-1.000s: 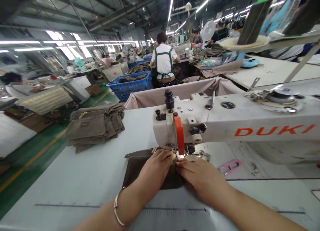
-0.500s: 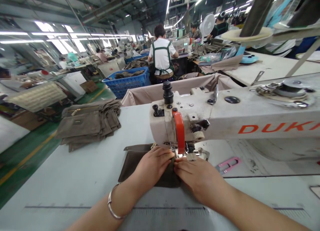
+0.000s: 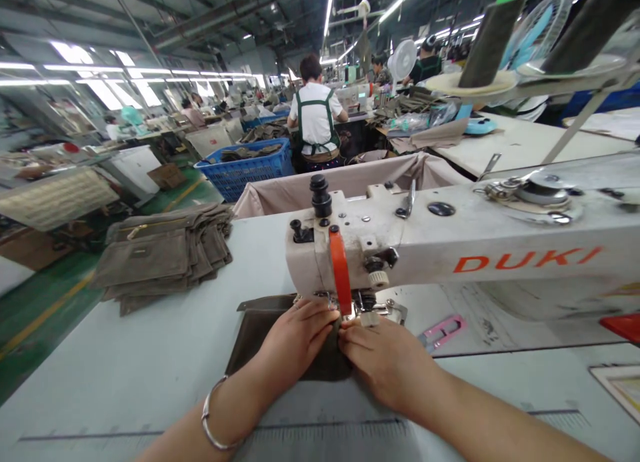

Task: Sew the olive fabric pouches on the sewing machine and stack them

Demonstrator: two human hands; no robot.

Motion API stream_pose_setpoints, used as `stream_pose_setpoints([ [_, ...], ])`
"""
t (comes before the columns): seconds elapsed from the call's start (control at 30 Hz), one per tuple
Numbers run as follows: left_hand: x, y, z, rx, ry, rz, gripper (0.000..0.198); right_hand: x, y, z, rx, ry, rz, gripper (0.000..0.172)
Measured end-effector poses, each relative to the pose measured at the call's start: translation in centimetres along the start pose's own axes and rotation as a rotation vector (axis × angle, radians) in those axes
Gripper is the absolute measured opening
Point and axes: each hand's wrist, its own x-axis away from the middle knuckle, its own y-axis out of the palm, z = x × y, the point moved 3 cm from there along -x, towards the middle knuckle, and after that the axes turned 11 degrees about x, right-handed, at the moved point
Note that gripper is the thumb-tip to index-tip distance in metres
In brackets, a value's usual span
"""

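Observation:
A dark olive-brown fabric pouch (image 3: 250, 339) lies flat on the sewing table, its right edge at the needle area of a white sewing machine (image 3: 425, 232). My left hand (image 3: 290, 342) rests over the pouch, fingers together and pressing its upper right part close to the presser foot. Fingers of my right hand (image 3: 393, 365) pinch the pouch's right edge, just below the foot. The fingertips of both hands nearly meet. An orange guard (image 3: 340, 269) hangs in front of the needle, which I cannot make out.
Pink-handled thread snips (image 3: 445, 332) lie right of my right hand. Stacked brown pouches (image 3: 150, 255) sit at the table's left. Behind the machine are a beige cloth-lined bin (image 3: 360, 175), a blue basket (image 3: 250, 169) and a seated co-worker (image 3: 317, 115). Thread cones (image 3: 490, 42) stand upper right.
My view has shifted slightly to the right, so the whole scene sits further left. Both hands keep their hold on the pouch at the presser foot, with little visible movement.

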Motion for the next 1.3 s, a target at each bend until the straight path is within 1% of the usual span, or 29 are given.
stream_pose_setpoints([
  [0.13,0.2,0.1,0.1,0.013,0.006,-0.004,0.026,-0.2,0.5,0.0,0.001,0.007,0.003,0.023],
  [0.2,0.2,0.2,0.0,0.006,0.002,-0.001,0.027,-0.2,0.2,0.1,0.007,0.015,0.008,0.023],
  [0.27,0.2,0.3,0.0,-0.001,-0.004,0.004,0.027,0.2,-1.1,0.4,-0.008,0.008,0.009,0.022],
  [0.33,0.2,0.4,0.0,-0.006,-0.008,0.012,0.027,1.4,-3.1,1.1,-0.057,0.018,-0.012,0.024],
  [0.37,0.2,0.4,0.0,-0.007,-0.012,0.014,0.027,2.2,-4.2,1.7,-0.094,0.058,-0.031,0.028],
  [0.43,0.1,0.4,0.0,-0.010,-0.020,0.008,0.028,3.8,-5.8,3.1,-0.088,0.156,-0.082,0.042],
  [0.47,0.0,0.3,0.1,-0.010,-0.025,-0.001,0.028,4.5,-6.1,3.8,-0.068,0.192,-0.118,0.047],
  [0.5,0.0,0.2,0.3,-0.010,-0.030,-0.014,0.027,4.8,-6.2,4.5,-0.039,0.225,-0.129,0.045],
  [0.53,-0.1,0.0,0.5,-0.013,-0.037,-0.028,0.027,4.9,-6.1,5.0,-0.015,0.255,-0.123,0.041],
  [0.6,0.1,-0.6,1.1,-0.018,-0.039,-0.077,0.028,4.4,-5.4,5.8,0.015,0.344,-0.086,0.026],
  [0.63,0.3,-0.8,1.5,-0.021,-0.034,-0.112,0.035,3.9,-5.0,6.1,0.024,0.392,-0.065,0.020],
  [0.7,0.9,-1.2,2.4,-0.028,-0.011,-0.192,0.059,3.2,-4.7,6.2,0.023,0.443,-0.052,0.009],
  [0.73,1.3,-1.4,2.8,-0.032,0.000,-0.227,0.068,3.0,-4.7,6.1,-0.007,0.426,-0.068,0.007],
  [0.77,1.6,-1.4,3.1,-0.036,0.009,-0.253,0.070,3.0,-4.9,6.0,-0.060,0.385,-0.096,0.013],
  [0.8,2.0,-1.4,3.4,-0.041,0.015,-0.267,0.065,3.1,-5.0,5.9,-0.133,0.334,-0.130,0.022],
  [0.83,2.3,-1.3,3.6,-0.043,0.023,-0.269,0.056,3.3,-5.1,6.0,-0.204,0.295,-0.151,0.029],
  [0.9,2.7,-1.0,3.8,-0.045,0.063,-0.237,0.040,3.7,-5.0,6.4,-0.276,0.287,-0.145,0.033],
  [0.93,2.8,-0.8,3.9,-0.046,0.091,-0.208,0.037,3.6,-4.6,6.7,-0.254,0.319,-0.122,0.031],
  [1.0,2.8,-0.5,4.1,-0.043,0.132,-0.149,0.038,3.1,-3.4,7.1,-0.140,0.411,-0.068,0.019],
  [1.03,2.7,-0.4,4.1,-0.038,0.129,-0.126,0.040,2.8,-2.7,7.1,-0.080,0.452,-0.045,0.014],
  [1.1,2.3,-0.2,4.0,-0.005,0.068,-0.106,0.042,2.0,-1.6,6.7,0.004,0.506,-0.010,0.009],
  [1.13,2.1,-0.2,3.9,0.020,0.025,-0.104,0.042,1.7,-1.4,6.3,0.024,0.501,0.018,0.007],
  [1.17,2.0,-0.2,3.8,0.049,-0.012,-0.095,0.041,1.5,-1.3,5.7,0.025,0.464,0.048,0.007],
  [1.23,1.8,-0.5,3.5,0.108,-0.065,-0.056,0.035,1.3,-1.7,4.4,-0.017,0.302,0.105,0.010],
  [1.3,1.8,-0.8,3.3,0.147,-0.077,0.007,0.031,1.5,-2.1,2.9,-0.105,0.091,0.115,0.017],
])
